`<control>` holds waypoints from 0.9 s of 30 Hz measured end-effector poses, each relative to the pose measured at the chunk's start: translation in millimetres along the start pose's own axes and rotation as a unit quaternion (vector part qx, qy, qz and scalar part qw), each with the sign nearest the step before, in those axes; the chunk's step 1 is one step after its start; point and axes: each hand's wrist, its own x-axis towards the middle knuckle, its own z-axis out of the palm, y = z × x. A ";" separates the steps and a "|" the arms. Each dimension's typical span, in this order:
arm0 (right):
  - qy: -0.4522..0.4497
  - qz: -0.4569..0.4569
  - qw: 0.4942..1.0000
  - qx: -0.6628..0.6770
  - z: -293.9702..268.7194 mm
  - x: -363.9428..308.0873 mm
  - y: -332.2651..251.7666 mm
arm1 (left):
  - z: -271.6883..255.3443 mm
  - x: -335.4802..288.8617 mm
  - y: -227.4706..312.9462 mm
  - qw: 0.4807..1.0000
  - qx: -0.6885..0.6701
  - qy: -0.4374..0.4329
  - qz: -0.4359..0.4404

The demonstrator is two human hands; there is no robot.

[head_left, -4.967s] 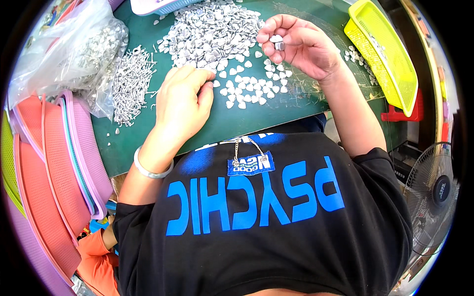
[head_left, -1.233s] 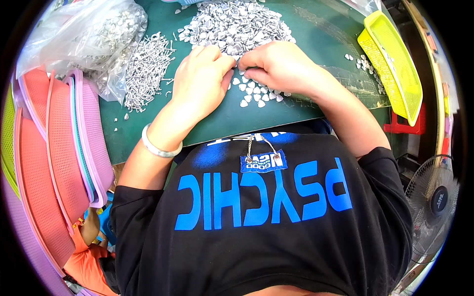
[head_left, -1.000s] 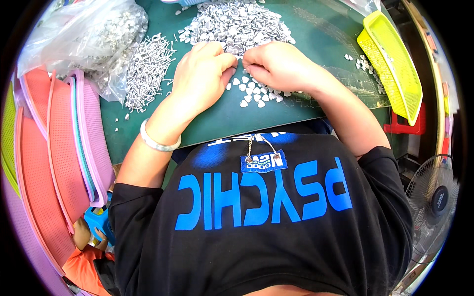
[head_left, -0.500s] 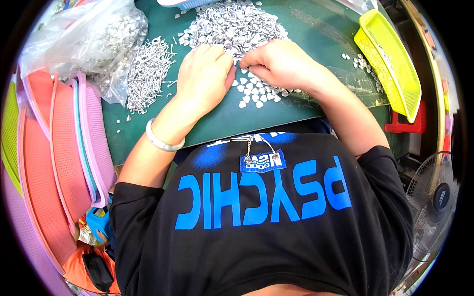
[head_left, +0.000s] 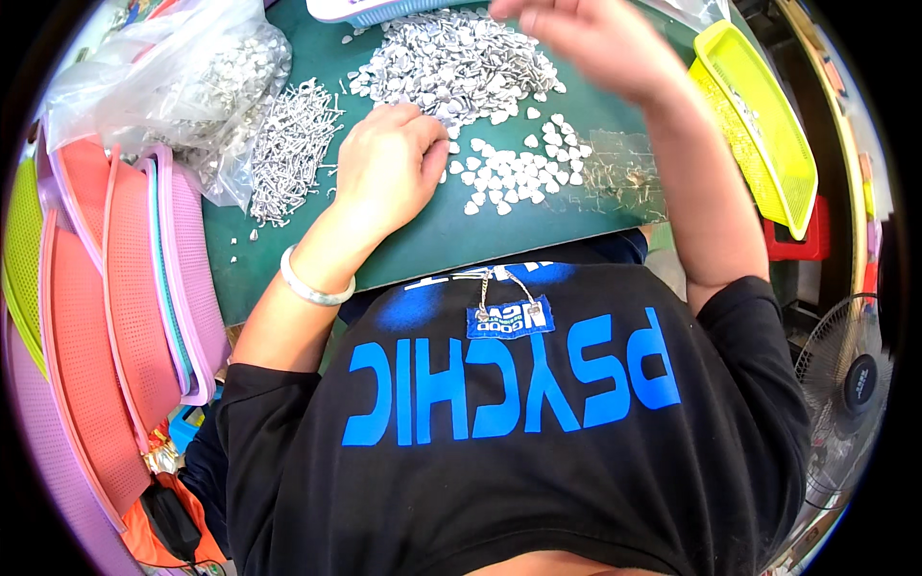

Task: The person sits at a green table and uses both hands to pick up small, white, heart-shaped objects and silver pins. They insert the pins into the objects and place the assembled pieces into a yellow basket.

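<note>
My left hand (head_left: 392,163), with a pale bangle on its wrist, rests at the near left edge of a heap of silver heart-shaped pieces (head_left: 461,67). Its fingers are curled closed, and whatever they hold is hidden. Over the far right side of the heap hangs my right hand (head_left: 600,43), smeared by motion and partly cut off by the upper edge; its grip does not show clearly. Several loose heart pieces (head_left: 504,178) lie spread out between my left hand and the table's near edge. A pile of small silver screw-like pins (head_left: 291,149) lies left of my left hand.
A clear plastic bag (head_left: 206,86) of small metal parts sits at the far left. Stacked pink and purple baskets (head_left: 120,288) stand left of the green table (head_left: 384,264). A blue tray (head_left: 384,12) is at the back, a yellow-green basket (head_left: 759,134) at the right, a fan (head_left: 845,394) below it.
My right hand has lifted off the near edge of the heap and moved up and away to the right, uncovering more loose hearts. My left hand has shifted slightly nearer.
</note>
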 end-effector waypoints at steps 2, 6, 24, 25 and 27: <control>0.091 0.086 0.991 0.038 -15.4 20.5 -34.4 | -3.1 -4.1 1.4 0.999 0.000 0.026 -0.018; 0.172 0.026 0.983 0.051 -55.4 77.2 -3.0 | -6.5 1.2 -2.6 0.999 -0.014 0.023 -0.044; -0.008 -0.239 0.951 -0.197 5.6 24.7 9.8 | -14.4 -16.3 1.0 0.999 -0.016 0.013 -0.028; -0.022 -0.249 0.944 -0.214 11.2 5.4 9.9 | -14.7 -12.7 1.8 1.000 -0.026 0.002 -0.015; -0.057 -0.186 0.949 -0.248 26.5 -23.7 7.8 | -11.9 -8.5 3.8 0.999 -0.032 -0.007 0.005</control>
